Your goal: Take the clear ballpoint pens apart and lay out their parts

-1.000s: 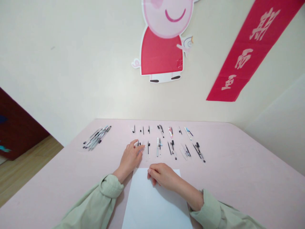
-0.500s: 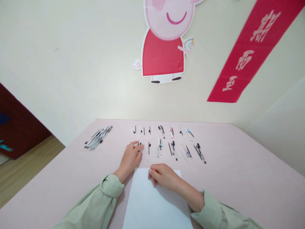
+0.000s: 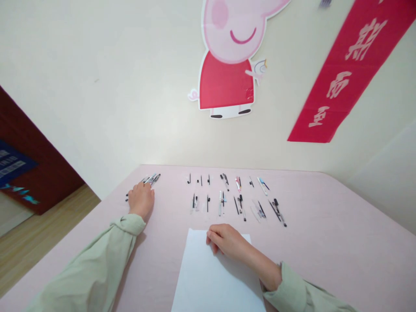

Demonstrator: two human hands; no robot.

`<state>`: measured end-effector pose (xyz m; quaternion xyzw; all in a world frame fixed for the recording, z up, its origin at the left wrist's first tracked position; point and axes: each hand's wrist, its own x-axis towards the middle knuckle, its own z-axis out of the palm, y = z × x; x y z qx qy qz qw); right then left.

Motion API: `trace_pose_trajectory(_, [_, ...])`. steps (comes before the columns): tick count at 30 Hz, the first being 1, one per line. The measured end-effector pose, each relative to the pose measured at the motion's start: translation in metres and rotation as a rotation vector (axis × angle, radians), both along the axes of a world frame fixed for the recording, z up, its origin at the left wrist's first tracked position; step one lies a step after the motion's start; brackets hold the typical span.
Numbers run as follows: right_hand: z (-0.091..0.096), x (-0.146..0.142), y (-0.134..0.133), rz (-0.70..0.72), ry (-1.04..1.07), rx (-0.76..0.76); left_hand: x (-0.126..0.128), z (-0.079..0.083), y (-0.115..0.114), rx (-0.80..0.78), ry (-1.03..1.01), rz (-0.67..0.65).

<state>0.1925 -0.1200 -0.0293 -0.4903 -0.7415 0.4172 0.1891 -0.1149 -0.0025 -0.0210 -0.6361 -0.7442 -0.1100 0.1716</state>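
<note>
Near the far left corner of the counter (image 3: 325,242), the left hand (image 3: 141,200) covers part of a pile of pens (image 3: 152,178); whether its hidden fingertips grasp any, I cannot tell. The right hand (image 3: 226,240) rests loosely clenched on white paper (image 3: 204,277). Pen parts (image 3: 220,207) lie in two rows toward the far edge.

A: Exposure?
B: Bright, even. Wall (image 3: 146,108) pale, greyer toward the right edge.
A: Shadows?
B: Soft. One beside the left sleeve (image 3: 87,264) on the table (image 3: 325,242), another under the right hand (image 3: 227,240) on the paper (image 3: 208,277).
A: Glare?
B: Faint glints on the sticker (image 3: 224,82) (low right of the red only).
A: Sharpness?
B: Meh. Pens (image 3: 220,206) lack fine detail, banner (image 3: 338,86) lettering smeared. Wide lens stretches door (image 3: 48,177) and sleeves at the edges.
</note>
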Motion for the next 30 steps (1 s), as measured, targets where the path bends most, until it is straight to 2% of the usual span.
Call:
trace_pose_trajectory(3, [0.0,0.0,0.0,-0.003,0.004,0.011,-0.011,-0.002,0.004,-0.04,0.022,0.022])
trace_pose_trajectory(9, [-0.001,0.0,0.001,-0.001,0.017,0.006,-0.007,-0.002,0.007,-0.074,-0.109,0.058])
trace_pose_trajectory(15, [-0.006,0.002,0.002,-0.003,0.053,-0.002,0.005,0.008,0.003,-0.105,-0.353,0.044])
trace_pose_trajectory(17, [-0.007,0.001,0.003,-0.001,0.085,-0.018,0.021,0.012,-0.005,-0.129,-0.481,-0.008])
trace_pose_trajectory(20, [-0.008,-0.001,0.008,-0.028,0.186,-0.069,0.061,0.017,-0.026,-0.157,-0.664,-0.162])
trace_pose_trajectory(21, [-0.007,-0.001,0.01,-0.065,0.244,-0.076,0.077,0.018,-0.036,-0.173,-0.743,-0.232])
trace_pose_trajectory(23, [-0.003,0.001,0.017,-0.192,0.397,-0.07,0.111,0.019,-0.056,-0.237,-1.102,-0.42])
trace_pose_trajectory(24, [0.001,0.003,0.02,-0.268,0.487,-0.06,0.127,0.019,-0.067,-0.265,-1.193,-0.474])
trace_pose_trajectory(27, [0.011,0.014,0.028,-0.458,0.744,-0.045,0.168,0.015,-0.091,-0.336,-1.277,-0.607])
trace_pose_trajectory(30, [0.018,0.022,0.029,-0.501,0.918,-0.073,0.189,0.012,-0.1,-0.422,-1.275,-0.68])
